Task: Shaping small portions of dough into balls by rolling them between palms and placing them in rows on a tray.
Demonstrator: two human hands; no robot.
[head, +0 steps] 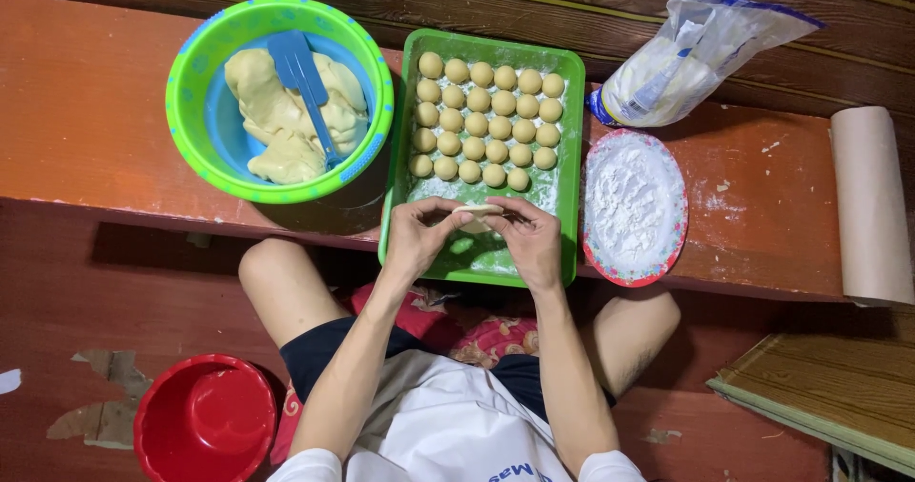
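Hands (477,239) pinch dough (477,211) — tray (572,172) (green) beneath.

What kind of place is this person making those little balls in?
Probably a home, with dough work done seated on the floor at a low red bench. Clues: a green tray of dough balls, a plate of flour, and worn wooden floorboards.

I note the green plastic tray (572,139) holding rows of round dough balls (486,124) at centre, the green-rimmed blue bowl (195,134) of dough left, the floured round plate (679,239) right, the clear flour bag (686,62) behind it.
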